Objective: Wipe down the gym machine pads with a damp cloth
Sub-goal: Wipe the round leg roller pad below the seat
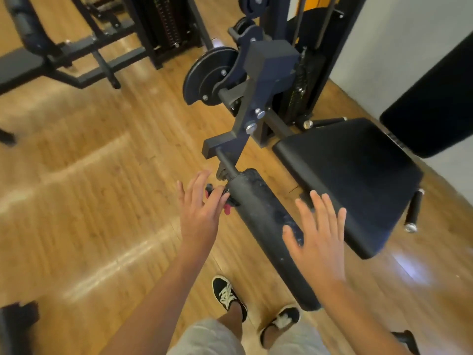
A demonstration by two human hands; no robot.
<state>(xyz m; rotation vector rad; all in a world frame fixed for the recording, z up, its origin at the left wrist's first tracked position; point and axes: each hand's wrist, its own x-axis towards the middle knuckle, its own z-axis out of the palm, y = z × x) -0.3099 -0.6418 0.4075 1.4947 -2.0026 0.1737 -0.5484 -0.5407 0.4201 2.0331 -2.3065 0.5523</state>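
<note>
Both hands out, fingers spread, each grip released. Left hand (202, 213) hovers by the roller pad (258, 208) at its eleven o'clock end, right hand (317, 231) over its middle, likely sizing it up. Seat pad (353, 180) lies at two o'clock. No cloth in sight.

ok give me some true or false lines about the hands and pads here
1. The left hand and right hand are open, holding nothing. True.
2. A cloth lies on the seat pad. False: no cloth shows there.
3. The roller pad has pale marks on its surface. True.
4. The floor is grey carpet. False: it is wood.
5. The person is barefoot. False: they wear dark shoes with white laces.
</note>
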